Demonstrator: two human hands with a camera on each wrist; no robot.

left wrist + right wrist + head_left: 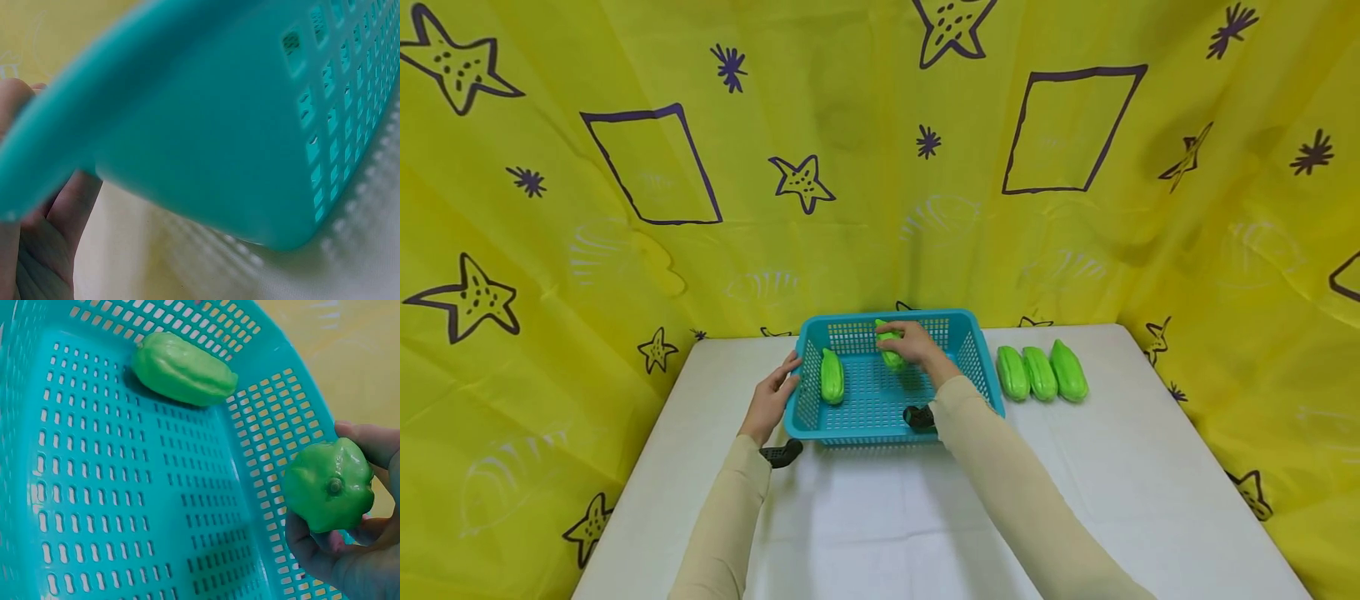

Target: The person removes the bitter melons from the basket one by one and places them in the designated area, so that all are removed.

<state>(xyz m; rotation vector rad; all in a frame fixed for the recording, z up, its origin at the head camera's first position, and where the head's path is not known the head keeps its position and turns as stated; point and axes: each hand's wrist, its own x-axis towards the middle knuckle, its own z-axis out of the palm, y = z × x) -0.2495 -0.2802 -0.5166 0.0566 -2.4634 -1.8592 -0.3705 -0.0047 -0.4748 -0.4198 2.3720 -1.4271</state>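
A turquoise plastic basket [880, 435] stands on the table. My right hand [907, 342] holds a green ridged fruit [328, 485], resembling an unripe papaya, above the basket's floor toward its back wall. In the right wrist view, the thumb and fingers close around the fruit's sides, with its knobbed end facing the camera. Another such fruit [832, 377] lies in the basket's left part. At the left rim, my left hand [769, 400] grips the basket's edge; the rim hides part of its fingers in the left wrist view.
Right of the basket, three more green fruits [1042, 373] lie side by side on the white tabletop [880, 517]. A yellow patterned curtain [865, 250] hangs behind the table and along both sides. Dark wrist camera mounts [782, 454] stick out beneath the forearms.
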